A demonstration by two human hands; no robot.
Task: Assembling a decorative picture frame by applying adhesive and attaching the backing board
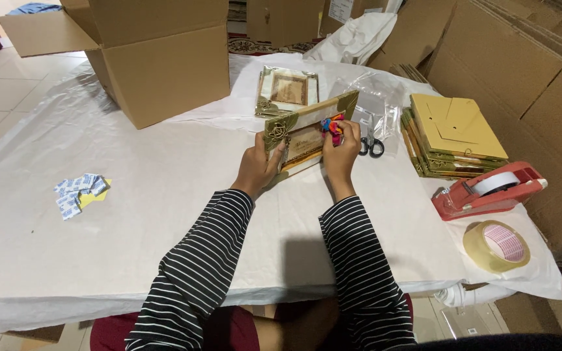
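A gold picture frame [307, 130] with a metal rose ornament at its left corner stands tilted on the white-covered table. My left hand [259, 164] grips its lower left corner. My right hand [341, 153] holds its right side and pinches a small bright multicoloured piece [332, 126] against the frame. Both striped sleeves reach in from the bottom of the view.
A second framed picture [287, 90] lies behind, with clear plastic bags [375, 104] and black-handled scissors [372, 146] to the right. Further right are a stack of gold frames [453, 133], a red tape dispenser [489, 190] and a tape roll [497, 246]. An open cardboard box [157, 58] stands at back left; small packets [79, 192] lie left.
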